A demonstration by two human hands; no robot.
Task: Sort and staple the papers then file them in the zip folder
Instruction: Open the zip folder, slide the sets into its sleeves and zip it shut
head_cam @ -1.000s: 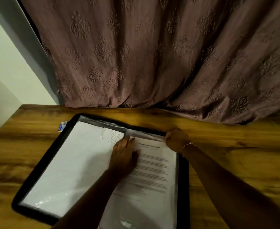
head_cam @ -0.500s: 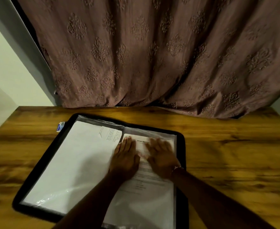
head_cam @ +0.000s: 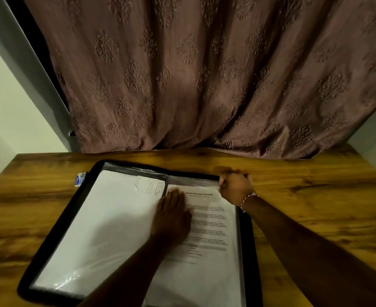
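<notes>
A black zip folder [head_cam: 56,227] lies open on the wooden table. Its left half holds white papers [head_cam: 98,229] under a clear plastic sleeve. On the right half lies a printed sheet [head_cam: 211,240] headed like a transcript, in a clear sleeve. My left hand [head_cam: 171,216] rests flat on the fold between the two halves, fingers spread. My right hand [head_cam: 234,187] is at the folder's top right corner, fingers pinched on the top edge of the right sleeve. A red and white thread is tied round that wrist.
A small blue and white box [head_cam: 80,179] lies just beyond the folder's top left corner. A brown patterned curtain [head_cam: 193,85] hangs down to the table's [head_cam: 315,196] back edge. A pale wall closes the left side.
My right hand has moved from lying flat on the printed sheet up to the folder's top right corner, where it pinches the sleeve's edge. The left hand has stayed put.
</notes>
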